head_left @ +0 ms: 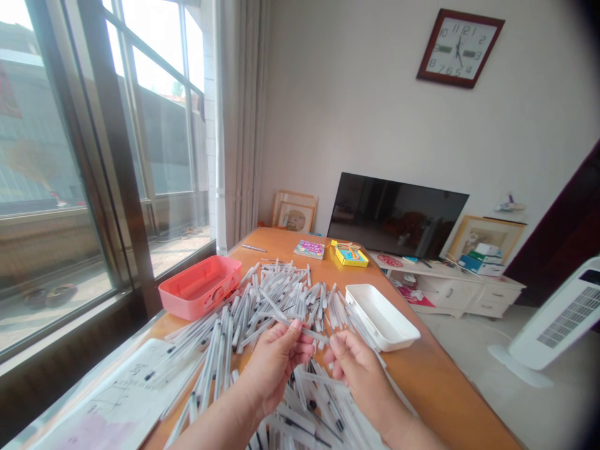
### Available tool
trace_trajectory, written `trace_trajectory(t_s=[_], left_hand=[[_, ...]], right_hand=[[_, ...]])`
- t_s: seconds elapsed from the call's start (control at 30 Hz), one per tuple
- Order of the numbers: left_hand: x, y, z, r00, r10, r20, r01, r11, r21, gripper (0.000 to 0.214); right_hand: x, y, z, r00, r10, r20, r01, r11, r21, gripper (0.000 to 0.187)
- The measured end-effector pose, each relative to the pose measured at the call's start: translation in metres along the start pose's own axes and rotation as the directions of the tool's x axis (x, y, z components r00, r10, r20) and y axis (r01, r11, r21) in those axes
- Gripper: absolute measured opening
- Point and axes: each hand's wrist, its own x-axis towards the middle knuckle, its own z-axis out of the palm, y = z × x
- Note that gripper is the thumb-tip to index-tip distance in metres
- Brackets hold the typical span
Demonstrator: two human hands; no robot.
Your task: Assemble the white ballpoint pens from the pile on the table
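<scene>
My left hand [276,362] and my right hand [354,369] are raised together over a big heap of white pens [262,312] on an orange wooden table [435,387]. Both pinch the same white pen [315,336], the left at its left end, the right at its right end. The pen lies roughly level between the fingertips, just above the heap.
A pink tray [199,286] stands left of the heap, a white tray [382,315] to the right. A white sheet with writing [117,400] lies at the near left. Two small boxes [350,254] sit at the far table end. A window, a television and a white heater surround the table.
</scene>
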Motion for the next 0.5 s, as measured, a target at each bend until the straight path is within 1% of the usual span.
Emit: trace_trajectory(t_s=[0.07, 0.13, 0.2, 0.27, 0.33, 0.4, 0.5], left_hand=[[0.0002, -0.0006, -0.0012, 1.0, 0.001, -0.002, -0.001, 1.0, -0.002, 0.032], [0.0004, -0.001, -0.0021, 1.0, 0.001, -0.006, -0.001, 1.0, -0.001, 0.032], [0.0005, -0.0009, -0.0026, 1.0, 0.005, -0.003, -0.005, 1.0, 0.003, 0.033], [0.0006, -0.0005, -0.0028, 1.0, 0.011, 0.0, -0.011, 1.0, 0.009, 0.032], [0.0007, 0.0, -0.0029, 1.0, 0.015, -0.003, -0.015, 1.0, 0.016, 0.032], [0.0006, 0.0002, -0.003, 1.0, 0.017, -0.006, -0.017, 1.0, 0.022, 0.032], [0.0004, 0.0003, -0.0028, 1.0, 0.017, 0.004, -0.018, 1.0, 0.021, 0.033]], right_hand=[[0.0001, 0.0015, 0.0005, 1.0, 0.021, 0.017, -0.02, 1.0, -0.014, 0.048], [0.0002, 0.0024, 0.0009, 0.999, -0.015, 0.031, 0.015, 1.0, 0.003, 0.043], [-0.0002, 0.0021, 0.0008, 0.999, -0.049, 0.019, 0.049, 0.998, 0.033, 0.037], [-0.0009, 0.0009, 0.0005, 0.999, -0.031, 0.016, 0.031, 0.999, 0.03, 0.037], [-0.0015, -0.0003, 0.0002, 0.999, 0.004, 0.038, -0.004, 1.0, 0.0, 0.041], [-0.0016, -0.001, 0.0002, 0.998, 0.003, 0.057, -0.002, 1.0, -0.014, 0.042], [-0.0012, 0.0, 0.0003, 0.999, -0.043, 0.019, 0.042, 0.999, 0.018, 0.034]])
